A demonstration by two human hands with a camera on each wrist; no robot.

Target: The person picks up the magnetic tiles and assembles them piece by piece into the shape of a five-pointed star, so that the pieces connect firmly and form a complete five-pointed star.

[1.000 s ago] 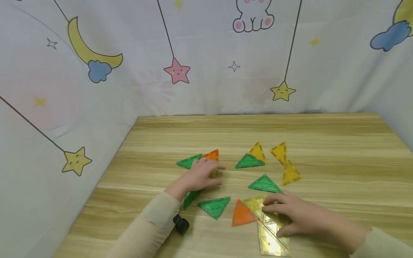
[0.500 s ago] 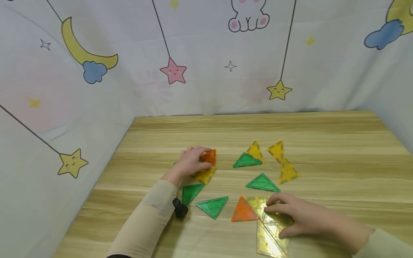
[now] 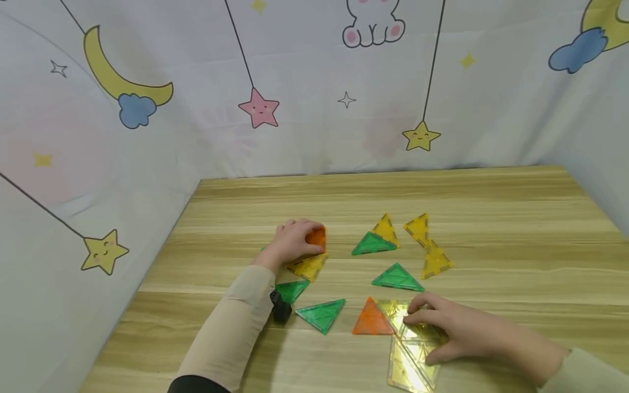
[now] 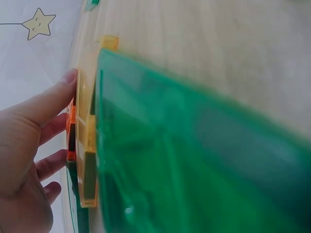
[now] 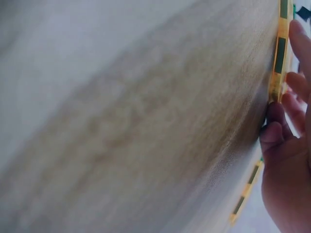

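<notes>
My left hand (image 3: pixel 292 241) spans an orange triangular magnetic tile (image 3: pixel 317 239), its thumb at the near edge and its fingers at the far edge. A yellow triangle tile (image 3: pixel 309 267) lies just in front of that thumb. Below it is a green triangle tile (image 3: pixel 292 290), which looms large in the left wrist view. My right hand (image 3: pixel 457 330) rests on a group of clear yellow tiles (image 3: pixel 409 367), fingers lightly bent and spread from the thumb. Against the group's left side sits another orange triangle tile (image 3: pixel 372 320). The right palm side is hidden in the head view.
Two yellow triangles (image 3: pixel 436 260) touch at their points toward the back right. Near them a green triangle (image 3: pixel 372 244) adjoins a yellow one (image 3: pixel 386 229). Single green triangles (image 3: pixel 398 277) lie mid-table and front left. A patterned cloth (image 3: pixel 304 136) backs the wooden table (image 3: pixel 506 218).
My left hand has shifted back and left, from spread over the tiles to thumb and fingers about the orange tile. The right hand stays on the yellow tiles; the front orange tile has turned slightly.
</notes>
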